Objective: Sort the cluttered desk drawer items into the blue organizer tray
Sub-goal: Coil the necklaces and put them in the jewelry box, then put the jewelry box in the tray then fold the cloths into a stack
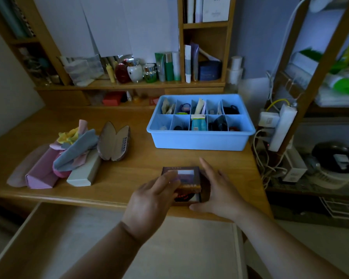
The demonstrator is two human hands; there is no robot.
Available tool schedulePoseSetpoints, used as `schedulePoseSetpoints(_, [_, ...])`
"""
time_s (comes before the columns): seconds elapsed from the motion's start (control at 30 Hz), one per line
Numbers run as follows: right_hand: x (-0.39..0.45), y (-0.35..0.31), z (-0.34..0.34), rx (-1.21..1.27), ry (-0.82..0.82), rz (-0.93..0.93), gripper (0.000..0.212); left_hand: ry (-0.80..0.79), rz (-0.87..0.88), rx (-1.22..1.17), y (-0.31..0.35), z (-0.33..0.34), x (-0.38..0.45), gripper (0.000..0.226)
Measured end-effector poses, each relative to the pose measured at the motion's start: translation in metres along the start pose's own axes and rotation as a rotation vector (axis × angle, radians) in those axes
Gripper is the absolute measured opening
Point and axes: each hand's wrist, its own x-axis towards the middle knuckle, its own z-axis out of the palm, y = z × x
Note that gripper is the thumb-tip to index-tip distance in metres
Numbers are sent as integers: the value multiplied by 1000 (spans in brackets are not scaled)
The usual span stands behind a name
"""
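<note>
Blue organizer tray (199,140) is sitting on the wooden worktop (129,172) at 1 o'clock from the hands, well apart from them. Ten compartments in two rows; most are holding small items, dark ones on the right side, a teal packet (197,123) standing in the near middle cell.

Surroundings: at 10 o'clock from the hands, a pile is lying on the worktop: a purple box (41,172), a pale grey-green box (84,171), crumpled cloths (75,146) in blue, pink and yellow on top, and an open glasses case (114,142) standing beside them. Nothing is lying between the hands and the tray. A shelf (129,84) at 12 o'clock is carrying bottles and jars. Open drawer (48,238) at 6 o'clock, below the worktop edge.

Hands: both are framing a small dark box (186,186) with a printed lid near the front edge. Left hand (151,200) is resting on its top, fingers (169,180) loosely spread and only slightly bent. Right hand (218,190) is lying against its right side, fingers straight, thumb at the near corner. Neither is gripping it.

Hard to read: dim light, tray contents mostly unidentifiable; left fingers are covering part of the lid.
</note>
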Motion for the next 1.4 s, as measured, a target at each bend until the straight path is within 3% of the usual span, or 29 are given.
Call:
schedulePoseSetpoints(0.17, [-2, -1, 0, -13, -11, 19, 126, -64, -68, -55, 1, 10, -15, 25])
schedulePoseSetpoints(0.3, [-4, -3, -1, -19, 8, -20, 122, 22, -269, -283, -4, 11, -16, 61])
schedulePoseSetpoints(0.43, [-1, -9, -6, 2, -36, -98, 117, 99, -404, -340, -29, 11, -14, 61])
schedulePoseSetpoints(0.57, [3, -18, -18, 106, -4, -79, 103, -9, -499, -326, -56, 20, -5, 57])
schedulePoseSetpoints(0.7, [13, -19, -53, 257, 140, -26, 95, -34, -551, -294, -67, 36, -4, 45])
schedulePoseSetpoints(0.87, [80, -15, -99, 392, 524, 21, 83, 24, -531, -230, -69, 47, -8, 40])
schedulePoseSetpoints(0.93, [116, -15, -107, 408, 604, 68, 82, 27, -534, -226, -69, 48, -8, 40])
schedulePoseSetpoints(1.07, [162, -11, -96, 245, 589, 186, 83, 25, -527, -252, -70, 46, -7, 39])
schedulePoseSetpoints(1.23, [168, -16, -93, -157, 439, 221, 83, 36, -499, -233, -71, 46, -8, 38])
schedulePoseSetpoints(1.33, [147, -29, -89, -300, 535, 99, 82, 44, -494, -254, -68, 45, -7, 36])
schedulePoseSetpoints(1.4, [116, -37, -72, -221, 647, -132, 65, 64, -507, -288, -70, 43, -6, 38])
